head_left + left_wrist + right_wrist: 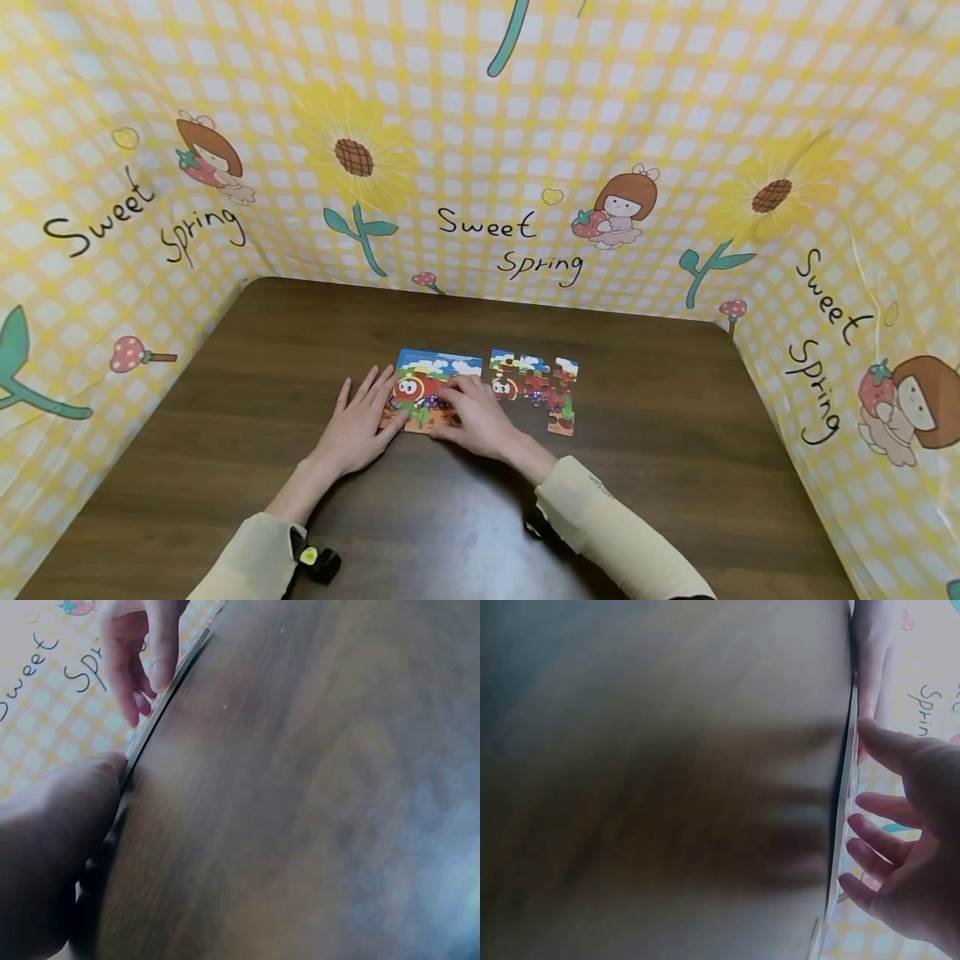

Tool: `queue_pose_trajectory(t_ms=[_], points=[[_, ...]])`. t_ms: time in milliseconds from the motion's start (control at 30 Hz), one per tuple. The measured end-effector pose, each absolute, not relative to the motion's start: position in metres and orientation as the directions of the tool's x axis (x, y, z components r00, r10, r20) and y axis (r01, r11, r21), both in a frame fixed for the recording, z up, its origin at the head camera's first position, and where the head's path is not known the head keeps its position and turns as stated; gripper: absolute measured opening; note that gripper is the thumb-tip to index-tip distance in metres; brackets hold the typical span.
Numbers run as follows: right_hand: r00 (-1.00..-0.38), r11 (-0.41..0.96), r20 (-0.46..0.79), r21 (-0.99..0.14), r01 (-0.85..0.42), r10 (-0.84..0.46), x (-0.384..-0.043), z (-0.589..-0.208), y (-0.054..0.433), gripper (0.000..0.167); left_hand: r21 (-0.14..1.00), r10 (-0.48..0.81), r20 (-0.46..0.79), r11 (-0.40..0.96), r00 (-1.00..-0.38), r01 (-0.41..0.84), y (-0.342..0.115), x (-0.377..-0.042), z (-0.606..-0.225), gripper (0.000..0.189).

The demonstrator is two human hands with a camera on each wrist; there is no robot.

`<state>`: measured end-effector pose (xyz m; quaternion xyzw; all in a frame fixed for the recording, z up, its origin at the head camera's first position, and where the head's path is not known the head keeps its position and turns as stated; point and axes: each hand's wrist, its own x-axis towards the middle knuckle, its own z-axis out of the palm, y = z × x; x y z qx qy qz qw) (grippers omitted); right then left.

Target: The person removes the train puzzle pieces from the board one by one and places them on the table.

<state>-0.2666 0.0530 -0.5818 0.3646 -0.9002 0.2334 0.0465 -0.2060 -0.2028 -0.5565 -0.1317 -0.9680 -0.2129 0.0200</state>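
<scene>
A picture puzzle board with a blue sky and a red cartoon figure lies on the table. My left hand rests on its left side, fingers stretched out and thumb at the lower edge. From the right, my right hand reaches over the board with bent, spread fingertips touching its surface and covers part of the picture. In the right wrist view, the fingertips and thumb meet the board's thin edge, and no piece shows between them.
Several joined or touching puzzle pieces lie just right of the board. A column of pieces stands farther right. The brown wooden table is enclosed on three sides by a yellow checked cloth.
</scene>
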Motion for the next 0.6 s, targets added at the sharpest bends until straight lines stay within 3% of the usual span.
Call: queue_pose_trajectory(t_ms=[267, 600], points=[[-0.773, 0.670, 0.227, -0.394, -0.630, -0.593, -0.263, -0.583, 0.043, 0.065, 0.396, 0.243, 0.099, 0.880, -0.965, 0.262, -0.202, -0.206, -0.557, 0.075], [-0.847, 0.641, 0.117, -0.603, -0.476, -0.519, -0.258, -0.566, 0.038, 0.072, 0.395, 0.243, 0.111, 0.879, -0.964, 0.267, -0.202, -0.206, -0.559, 0.075]])
